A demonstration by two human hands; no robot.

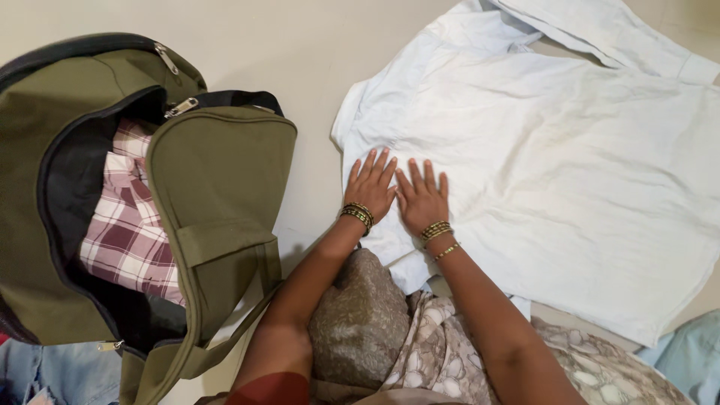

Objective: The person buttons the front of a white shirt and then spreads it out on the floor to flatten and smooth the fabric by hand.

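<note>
Left hand (370,184), right hand (422,196) flat on white shirt (570,172) edge; bag (217,195) near.

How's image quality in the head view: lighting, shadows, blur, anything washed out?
Head view: soft, even light; only a faint shadow on the floor beside the olive bag. The white shirt is bright but its creases still show. Both hands, left hand and right hand, are sharp, no motion blur. The bag's interior is dark around the plaid cloth.
</note>
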